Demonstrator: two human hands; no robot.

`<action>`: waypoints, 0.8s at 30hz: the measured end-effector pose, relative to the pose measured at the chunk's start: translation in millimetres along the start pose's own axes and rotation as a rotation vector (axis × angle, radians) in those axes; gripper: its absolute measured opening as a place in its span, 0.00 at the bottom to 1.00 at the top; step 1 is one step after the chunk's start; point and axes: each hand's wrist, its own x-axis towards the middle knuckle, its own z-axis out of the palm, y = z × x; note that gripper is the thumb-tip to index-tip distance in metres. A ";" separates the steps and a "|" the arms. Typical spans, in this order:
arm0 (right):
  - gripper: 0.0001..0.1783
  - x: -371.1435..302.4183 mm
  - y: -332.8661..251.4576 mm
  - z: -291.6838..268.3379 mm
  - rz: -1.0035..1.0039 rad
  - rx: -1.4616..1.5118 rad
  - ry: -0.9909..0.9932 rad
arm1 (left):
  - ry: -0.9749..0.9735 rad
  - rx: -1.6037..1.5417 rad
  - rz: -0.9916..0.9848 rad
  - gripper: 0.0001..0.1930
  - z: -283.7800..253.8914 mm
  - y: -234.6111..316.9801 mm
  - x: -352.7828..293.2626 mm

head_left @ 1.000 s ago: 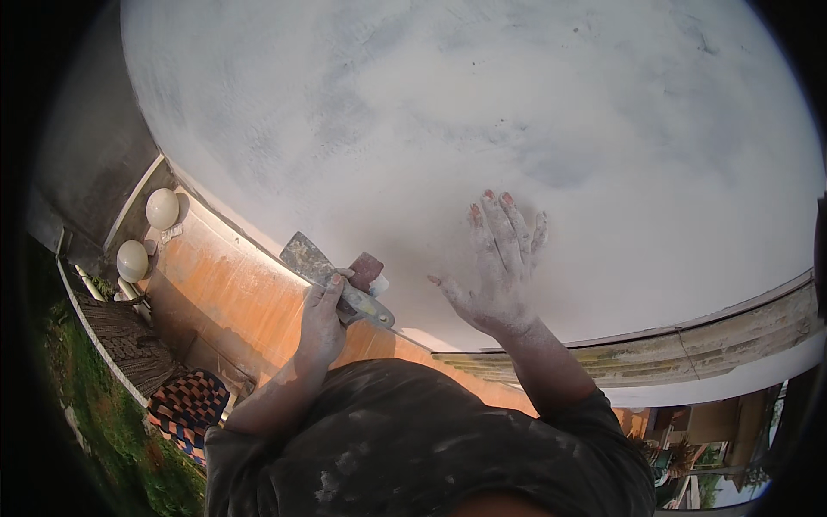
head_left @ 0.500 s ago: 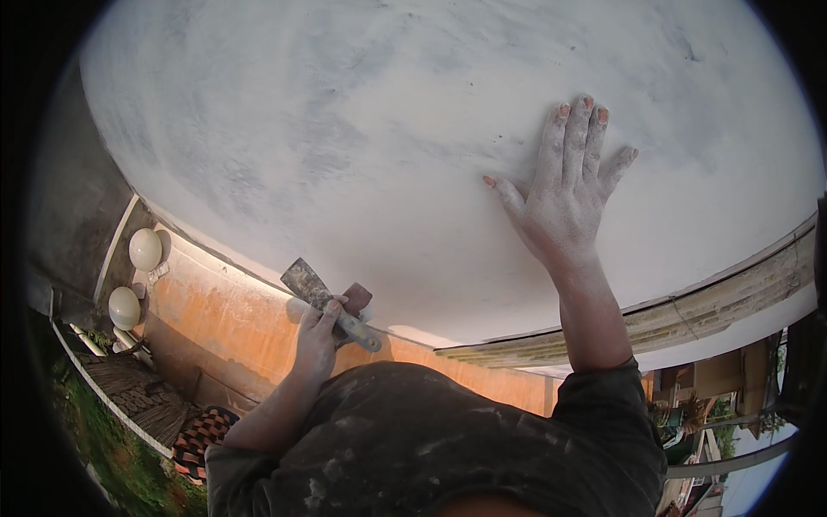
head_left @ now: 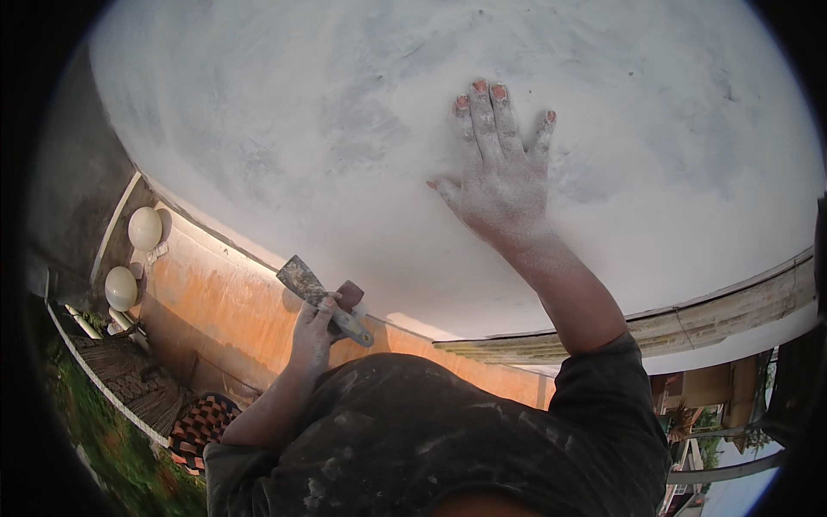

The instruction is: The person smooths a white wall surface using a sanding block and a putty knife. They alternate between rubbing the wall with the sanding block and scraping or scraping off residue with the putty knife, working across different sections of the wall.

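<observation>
From my end I log a dark shirt [head_left: 405,431], pale smears streaked and blotched across the front. Right sleeve [head_left: 607,379] short, hem near the elbow; left sleeve [head_left: 237,474] likewise. Right hand [head_left: 504,189] bare, powdery dust past the wrist. Left hand [head_left: 312,334]: bare, dusty too.

The metal blade [head_left: 301,279] of my putty knife [head_left: 351,327] looks crusted. The plaster [head_left: 327,112] and my cloth shirt [head_left: 413,422] look matt.

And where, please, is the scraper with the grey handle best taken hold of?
The scraper is probably best taken by its handle, coming from the lower right: the rounded end sticks out free of the left hand, while the wide blade points to the upper left.
</observation>
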 end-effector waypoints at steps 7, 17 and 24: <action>0.46 1.7 -26.2 14.5 -0.114 0.157 -0.013 | 0.020 -0.039 0.047 0.16 -8.2 -4.3 -9.1; 0.48 -4.8 -62.3 45.4 -0.324 0.060 -0.158 | 0.076 -0.074 0.086 0.18 -22.8 -17.5 -26.0; 0.48 -34.7 -90.3 90.4 -0.438 0.004 -0.202 | 0.093 -0.007 0.105 0.24 -21.9 -19.3 -44.5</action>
